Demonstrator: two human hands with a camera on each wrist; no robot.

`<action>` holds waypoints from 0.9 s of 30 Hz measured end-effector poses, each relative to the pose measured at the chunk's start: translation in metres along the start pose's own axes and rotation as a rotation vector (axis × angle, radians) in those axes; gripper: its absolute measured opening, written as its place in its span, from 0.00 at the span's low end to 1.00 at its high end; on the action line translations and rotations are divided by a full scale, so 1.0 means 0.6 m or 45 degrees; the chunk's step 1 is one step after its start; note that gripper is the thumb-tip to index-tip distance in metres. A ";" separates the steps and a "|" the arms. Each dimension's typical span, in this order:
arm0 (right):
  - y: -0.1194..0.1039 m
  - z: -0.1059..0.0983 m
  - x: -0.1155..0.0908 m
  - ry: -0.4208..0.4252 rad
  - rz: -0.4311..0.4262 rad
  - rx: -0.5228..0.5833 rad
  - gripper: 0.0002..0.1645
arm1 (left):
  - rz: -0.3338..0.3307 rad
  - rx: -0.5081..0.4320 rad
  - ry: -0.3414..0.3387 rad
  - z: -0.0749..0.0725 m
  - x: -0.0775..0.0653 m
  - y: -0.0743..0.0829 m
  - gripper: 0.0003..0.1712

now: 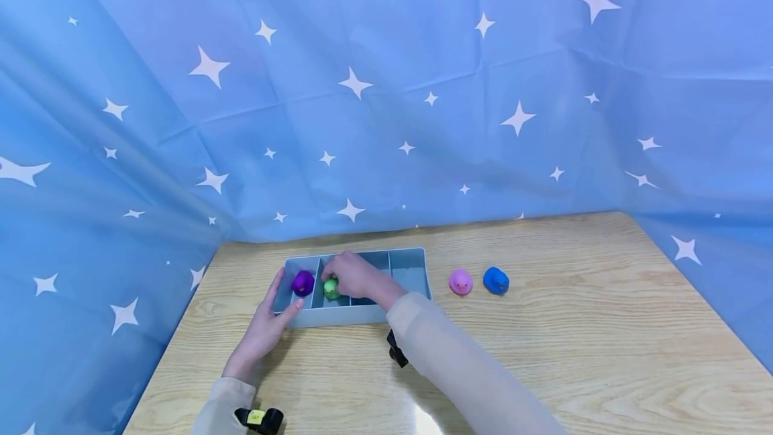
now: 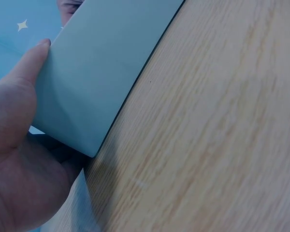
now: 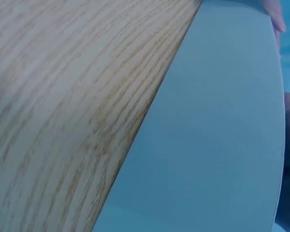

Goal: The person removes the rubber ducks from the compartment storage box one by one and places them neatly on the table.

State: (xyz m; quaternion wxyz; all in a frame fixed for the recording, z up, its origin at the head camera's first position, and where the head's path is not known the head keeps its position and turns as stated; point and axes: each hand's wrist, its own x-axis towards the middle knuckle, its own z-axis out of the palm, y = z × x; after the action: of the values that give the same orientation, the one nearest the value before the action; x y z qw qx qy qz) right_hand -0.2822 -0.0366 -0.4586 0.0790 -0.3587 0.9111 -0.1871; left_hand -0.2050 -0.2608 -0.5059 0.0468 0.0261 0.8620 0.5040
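Note:
A grey-blue divided box [image 1: 338, 316] stands on the table with its compartments side by side. My left hand [image 1: 264, 331] grips its left end, the thumb at the front rim and the fingers along the side wall. In the left wrist view, the left hand [image 2: 19, 145] wraps that corner. Reaching into the second compartment from the left, my right hand [image 1: 356, 275] holds a green rubber duck [image 1: 331, 289]; some of its fingertips are hidden. A purple rubber duck [image 1: 303, 283] sits in the leftmost compartment. The right wrist view shows mostly the box's front wall [image 3: 198, 125].
Right of the box, a pink rubber duck [image 1: 461, 282] and a blue rubber duck [image 1: 496, 280] sit side by side on the wooden table [image 1: 604, 314]. A blue curtain with white stars [image 1: 386, 106] hangs behind the table and along its sides.

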 end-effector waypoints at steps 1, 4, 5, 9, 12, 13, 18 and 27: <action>0.000 0.001 0.000 -0.001 -0.007 -0.010 0.18 | 0.002 -0.002 0.000 0.000 0.001 0.000 0.49; -0.001 0.002 0.001 -0.003 -0.019 -0.041 0.17 | 0.005 0.000 0.000 0.000 0.001 0.000 0.49; -0.001 0.003 0.000 -0.003 -0.019 -0.042 0.17 | 0.006 0.000 -0.001 0.000 0.002 0.000 0.49; -0.003 0.003 -0.001 -0.001 -0.011 -0.008 0.17 | 0.003 0.003 -0.006 0.000 0.000 0.002 0.50; -0.002 0.003 -0.002 0.003 -0.016 0.031 0.17 | -0.015 0.000 -0.011 -0.001 -0.002 0.003 0.50; -0.001 0.004 -0.002 0.002 -0.022 0.043 0.17 | -0.025 -0.003 -0.014 -0.001 -0.003 0.003 0.51; 0.001 -0.003 -0.004 -0.036 -0.046 0.119 0.18 | -0.041 -0.023 -0.015 0.000 -0.004 0.000 0.51; 0.005 -0.030 -0.015 0.006 0.006 0.464 0.19 | -0.044 -0.003 -0.020 -0.004 -0.003 0.003 0.52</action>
State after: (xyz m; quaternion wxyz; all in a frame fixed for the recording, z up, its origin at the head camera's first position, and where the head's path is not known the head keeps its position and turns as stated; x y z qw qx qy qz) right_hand -0.2823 -0.0233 -0.4434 0.1410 -0.3359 0.8632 -0.3496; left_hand -0.2037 -0.2620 -0.5030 0.0622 0.0152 0.8614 0.5039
